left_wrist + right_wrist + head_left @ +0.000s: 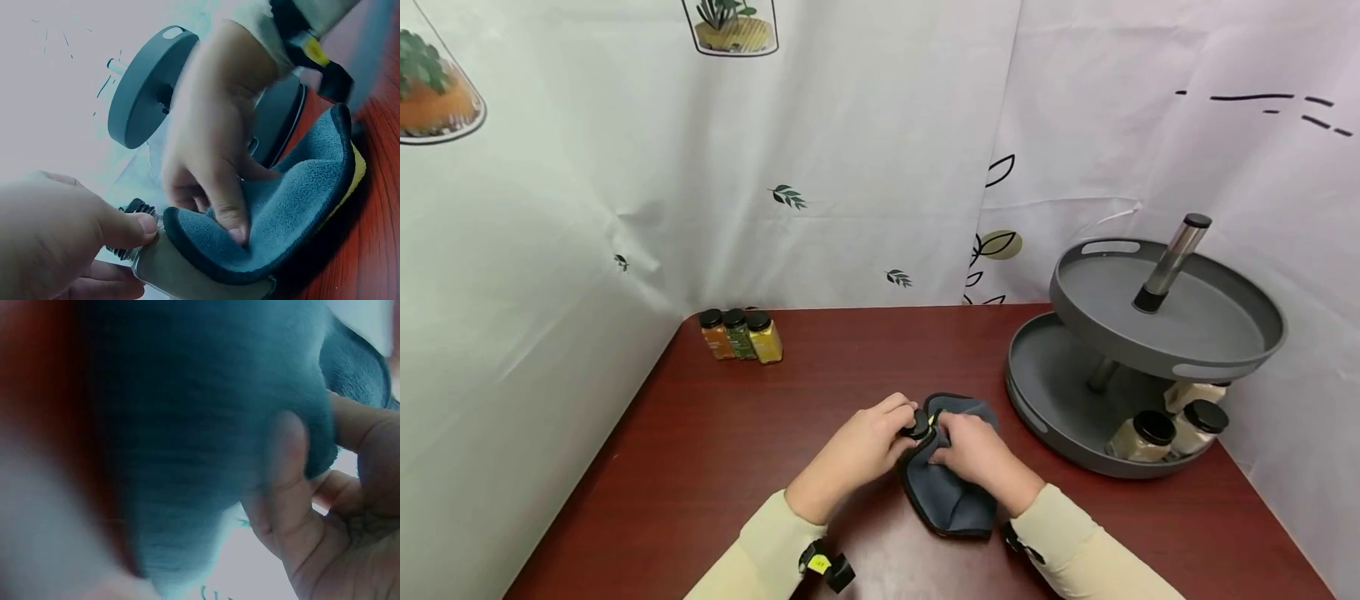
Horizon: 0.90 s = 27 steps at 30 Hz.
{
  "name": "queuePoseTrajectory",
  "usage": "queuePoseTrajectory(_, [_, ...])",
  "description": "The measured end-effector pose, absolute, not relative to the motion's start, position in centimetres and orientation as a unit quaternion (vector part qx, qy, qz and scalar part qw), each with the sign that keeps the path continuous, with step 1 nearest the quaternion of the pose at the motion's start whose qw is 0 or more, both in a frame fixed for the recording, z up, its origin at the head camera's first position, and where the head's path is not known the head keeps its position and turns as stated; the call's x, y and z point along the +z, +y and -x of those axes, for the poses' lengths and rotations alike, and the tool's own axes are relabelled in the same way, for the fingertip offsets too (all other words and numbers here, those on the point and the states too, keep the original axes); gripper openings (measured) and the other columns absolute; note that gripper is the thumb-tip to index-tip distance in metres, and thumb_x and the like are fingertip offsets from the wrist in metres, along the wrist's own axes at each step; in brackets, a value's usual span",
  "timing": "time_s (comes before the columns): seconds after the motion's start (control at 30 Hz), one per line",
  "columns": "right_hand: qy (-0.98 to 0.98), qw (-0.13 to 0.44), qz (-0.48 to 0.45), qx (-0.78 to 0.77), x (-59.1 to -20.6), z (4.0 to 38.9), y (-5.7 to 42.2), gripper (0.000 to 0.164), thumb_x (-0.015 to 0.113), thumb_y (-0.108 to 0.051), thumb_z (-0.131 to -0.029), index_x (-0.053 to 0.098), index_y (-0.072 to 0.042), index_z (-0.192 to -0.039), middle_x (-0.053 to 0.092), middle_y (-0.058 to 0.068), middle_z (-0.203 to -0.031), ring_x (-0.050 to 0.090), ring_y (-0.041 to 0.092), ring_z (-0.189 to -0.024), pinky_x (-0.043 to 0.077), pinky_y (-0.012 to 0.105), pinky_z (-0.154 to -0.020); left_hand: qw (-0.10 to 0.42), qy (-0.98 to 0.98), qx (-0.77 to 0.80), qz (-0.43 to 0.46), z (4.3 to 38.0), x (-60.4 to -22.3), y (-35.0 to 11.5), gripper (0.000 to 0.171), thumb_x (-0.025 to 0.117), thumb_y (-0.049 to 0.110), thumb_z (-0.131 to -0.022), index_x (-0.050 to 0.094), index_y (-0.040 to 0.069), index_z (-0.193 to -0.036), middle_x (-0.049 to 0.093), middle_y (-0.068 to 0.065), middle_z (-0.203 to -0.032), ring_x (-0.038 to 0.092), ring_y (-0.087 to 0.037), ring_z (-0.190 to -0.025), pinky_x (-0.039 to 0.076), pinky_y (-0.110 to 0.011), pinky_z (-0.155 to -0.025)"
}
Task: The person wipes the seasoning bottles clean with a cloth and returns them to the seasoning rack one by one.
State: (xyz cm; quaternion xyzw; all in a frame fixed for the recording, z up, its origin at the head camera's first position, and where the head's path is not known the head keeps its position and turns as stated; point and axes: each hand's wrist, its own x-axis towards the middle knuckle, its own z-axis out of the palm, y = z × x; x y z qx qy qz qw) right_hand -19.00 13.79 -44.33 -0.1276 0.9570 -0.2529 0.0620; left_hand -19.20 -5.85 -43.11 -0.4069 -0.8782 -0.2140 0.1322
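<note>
My left hand [868, 437] grips a small glass jar by its black lid [917, 425]. In the left wrist view the jar's body [172, 272] shows pale contents and lies tilted, partly covered by a cloth. That microfiber cloth [951, 500] is grey-blue with black edging, and a bit of yellow underside [356, 172] shows. My right hand [973, 450] pinches the cloth against the jar, thumb on top. Up close in the right wrist view, the cloth [187, 425] is blurred and hangs from the fingers of the right hand [337, 531]; the jar is hidden there.
At the right stands a grey two-tier turntable [1037, 400] with a metal post; several black-lidded jars [1138, 437] of pale contents sit on its lower tier. Three spice jars [740, 337], orange, green and yellow, stand at the table's back left corner. Printed white curtains [850, 150] surround the table.
</note>
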Motion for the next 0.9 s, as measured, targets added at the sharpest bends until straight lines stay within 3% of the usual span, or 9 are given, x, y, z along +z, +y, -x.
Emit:
queuePoseTrajectory(0.23, [0.941,0.078,0.108,-0.311,-44.4,19.3,14.3,0.033,0.079,-0.028,-0.070,0.048,-0.015,-0.071,0.049,-0.002,-0.057,0.049,0.012,-0.043,0.041,0.028,-0.041,0.137,-0.874,-0.228,0.407,19.0,-43.1,-5.5,0.016,0.069,0.014,-0.081,0.055,0.014,-0.091,0.051,0.003,-0.109,0.058,-0.005,-0.070,0.046,-0.013,-0.063])
queuePoseTrajectory(0.53, [0.951,0.043,0.126,-0.278,-44.8,19.3,14.1,0.029,0.075,-0.032,-0.074,0.049,-0.018,-0.072,0.047,-0.004,-0.059,0.044,0.012,-0.051,0.036,0.028,-0.047,0.129,-0.880,-0.267,0.372,19.2,-44.8,-5.4,0.033,0.074,0.021,-0.078,0.054,0.014,-0.102,0.049,0.003,-0.121,0.059,-0.009,-0.084,0.049,-0.020,-0.072])
queuePoseTrajectory(0.7, [0.947,0.001,0.173,-0.272,-45.0,19.0,14.8,0.025,0.075,-0.031,-0.076,0.059,-0.024,-0.094,0.058,-0.006,-0.088,0.056,0.011,-0.078,0.046,0.031,-0.065,0.130,-0.834,-0.453,0.288,19.7,-46.0,-5.8,0.035,0.077,0.010,-0.073,0.056,0.011,-0.101,0.056,0.002,-0.114,0.059,-0.010,-0.081,0.050,-0.020,-0.065])
queuePoseTrajectory(0.8, [0.922,-0.052,0.217,-0.317,-44.6,18.6,15.8,0.038,0.074,-0.032,-0.077,0.058,-0.030,-0.111,0.055,-0.010,-0.105,0.054,0.009,-0.094,0.047,0.033,-0.078,0.080,-0.730,-0.645,0.212,19.6,-45.4,-6.3,0.035,0.076,-0.001,-0.071,0.051,0.001,-0.095,0.059,-0.009,-0.114,0.062,-0.019,-0.089,0.053,-0.028,-0.069])
queuePoseTrajectory(0.9, [0.888,-0.076,0.263,-0.370,-44.2,18.1,16.4,0.050,0.073,-0.036,-0.076,0.053,-0.036,-0.122,0.050,-0.013,-0.111,0.051,0.006,-0.098,0.046,0.032,-0.081,0.017,-0.609,-0.781,0.139,19.4,-44.5,-6.7,0.037,0.074,-0.005,-0.071,0.044,-0.003,-0.091,0.055,-0.019,-0.119,0.061,-0.027,-0.093,0.053,-0.041,-0.069])
